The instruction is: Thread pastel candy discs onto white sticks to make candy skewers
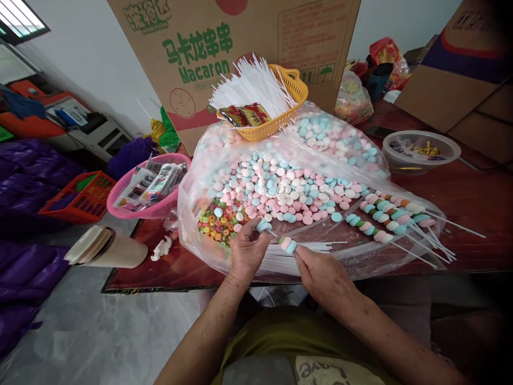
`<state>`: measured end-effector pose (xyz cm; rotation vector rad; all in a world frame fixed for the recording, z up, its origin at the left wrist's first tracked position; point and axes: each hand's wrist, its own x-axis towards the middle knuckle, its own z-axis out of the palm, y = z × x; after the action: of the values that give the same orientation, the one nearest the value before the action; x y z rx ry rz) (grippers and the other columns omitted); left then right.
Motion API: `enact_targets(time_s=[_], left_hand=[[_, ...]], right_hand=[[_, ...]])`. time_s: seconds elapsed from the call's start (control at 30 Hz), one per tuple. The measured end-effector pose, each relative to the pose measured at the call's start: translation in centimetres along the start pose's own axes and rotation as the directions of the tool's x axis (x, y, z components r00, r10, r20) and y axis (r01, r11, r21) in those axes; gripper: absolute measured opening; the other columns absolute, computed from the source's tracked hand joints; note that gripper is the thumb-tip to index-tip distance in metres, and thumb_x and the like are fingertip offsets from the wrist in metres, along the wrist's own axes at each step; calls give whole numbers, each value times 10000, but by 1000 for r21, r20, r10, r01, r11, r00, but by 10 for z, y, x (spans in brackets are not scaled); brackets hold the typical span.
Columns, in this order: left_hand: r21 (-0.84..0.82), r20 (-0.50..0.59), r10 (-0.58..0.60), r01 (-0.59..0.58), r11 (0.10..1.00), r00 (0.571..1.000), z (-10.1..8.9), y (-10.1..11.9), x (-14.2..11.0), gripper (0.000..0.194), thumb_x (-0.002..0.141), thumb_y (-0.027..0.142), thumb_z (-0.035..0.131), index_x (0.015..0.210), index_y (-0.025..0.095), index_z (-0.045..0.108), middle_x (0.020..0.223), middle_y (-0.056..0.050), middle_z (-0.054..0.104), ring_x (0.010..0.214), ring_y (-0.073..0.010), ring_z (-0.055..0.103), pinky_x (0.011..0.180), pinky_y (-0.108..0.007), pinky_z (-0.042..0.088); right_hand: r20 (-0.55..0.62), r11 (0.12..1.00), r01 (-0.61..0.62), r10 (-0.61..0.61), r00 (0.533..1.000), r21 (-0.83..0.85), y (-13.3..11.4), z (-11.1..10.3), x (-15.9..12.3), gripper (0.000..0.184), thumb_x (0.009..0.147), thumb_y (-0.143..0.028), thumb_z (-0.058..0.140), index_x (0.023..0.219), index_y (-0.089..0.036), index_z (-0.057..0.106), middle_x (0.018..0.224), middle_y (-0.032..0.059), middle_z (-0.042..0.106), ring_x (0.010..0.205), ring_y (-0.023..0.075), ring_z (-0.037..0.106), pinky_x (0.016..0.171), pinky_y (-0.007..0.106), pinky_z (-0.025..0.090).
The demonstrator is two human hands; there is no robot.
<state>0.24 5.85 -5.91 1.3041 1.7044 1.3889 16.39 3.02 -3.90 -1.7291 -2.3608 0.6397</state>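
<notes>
My left hand (245,250) pinches light blue candies (263,225) between thumb and fingers, at the tip of a thin white stick. My right hand (326,275) is closed around the candy skewer (287,245), where pink, blue and green pieces sit by the thumb; the rest of that stick is hidden. Beyond both hands spreads a heap of pink, white and blue candies (276,187) on a clear plastic bag (192,187). Small coloured ring gummies (216,222) lie left of the heap. Loose white sticks (280,259) rest under my hands. Several filled skewers (395,214) lie at the right.
A yellow basket (280,120) of white sticks stands behind the heap, before a large cardboard box (256,32). To the left are a pink basket (116,198) of packets and a beige cup-shaped container (116,251). A clear tub (420,160) sits at the right.
</notes>
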Motion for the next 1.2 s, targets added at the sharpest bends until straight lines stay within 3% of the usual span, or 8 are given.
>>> enact_targets(time_s=[0.23, 0.4, 0.5, 0.63, 0.73, 0.93, 1.1, 1.2], left_hand=[[268, -47, 334, -310, 912, 941, 1, -14, -9, 296, 644, 156, 617, 930, 190, 686, 892, -52, 714, 816, -189, 663, 802, -302, 518], [-92, 6, 53, -52, 994, 999, 7, -9, -7, 235, 709, 219, 586, 923, 175, 672, 786, -32, 706, 679, -152, 649, 680, -274, 531], [-251, 72, 15, 4, 968, 997, 6, -5, -5, 211, 708, 228, 589, 891, 162, 670, 760, -25, 698, 650, -133, 634, 654, -252, 525], [-83, 15, 175, -173, 981, 984, 2, -10, -5, 252, 667, 157, 609, 906, 184, 683, 810, -14, 708, 684, -124, 639, 695, -231, 517], [23, 30, 214, -215, 976, 976, 2, -14, -7, 251, 675, 147, 589, 904, 185, 684, 788, -7, 709, 651, -118, 635, 669, -224, 518], [34, 135, 297, -304, 952, 945, -4, -11, -9, 261, 703, 135, 532, 927, 166, 662, 771, -12, 709, 618, -113, 636, 625, -212, 522], [146, 265, 342, -388, 910, 901, -11, -14, -12, 283, 734, 151, 529, 997, 157, 631, 768, -27, 697, 643, -126, 630, 649, -239, 524], [124, 293, 315, -362, 924, 903, -12, -19, -12, 351, 763, 166, 522, 1108, 158, 585, 896, -65, 697, 775, -158, 650, 738, -279, 525]], right_hand=[[72, 984, -39, 52, 996, -172, -11, -11, -5, 189, 883, -190, 353, 863, -169, 540, 668, 55, 640, 588, 175, 575, 492, 273, 156], [29, 988, -16, 20, 999, -154, -17, -6, -6, 196, 865, -146, 369, 915, -156, 559, 712, 61, 665, 647, 191, 618, 500, 282, 178], [13, 992, 8, -7, 1000, -127, -16, -2, -6, 200, 868, -150, 366, 884, -156, 565, 701, 56, 662, 647, 188, 624, 507, 282, 198], [35, 993, 5, 0, 999, -121, -17, -2, -6, 193, 865, -153, 371, 875, -161, 563, 695, 54, 661, 642, 194, 627, 501, 283, 197], [70, 992, 0, 9, 997, -126, -22, -4, -6, 197, 859, -134, 366, 878, -163, 560, 716, 61, 668, 656, 200, 633, 498, 283, 193], [157, 991, -11, 32, 987, -136, -28, -5, -3, 220, 862, -127, 342, 918, -159, 553, 778, 90, 679, 700, 225, 639, 494, 287, 187], [63, 997, -23, 28, 998, -75, -19, 6, 9, 206, 858, -139, 345, 909, -153, 544, 765, 85, 661, 660, 191, 602, 515, 278, 223], [14, 991, 55, -57, 998, 120, -8, 17, 15, 194, 865, -178, 341, 790, -163, 519, 731, 66, 631, 642, 156, 554, 555, 259, 285]])
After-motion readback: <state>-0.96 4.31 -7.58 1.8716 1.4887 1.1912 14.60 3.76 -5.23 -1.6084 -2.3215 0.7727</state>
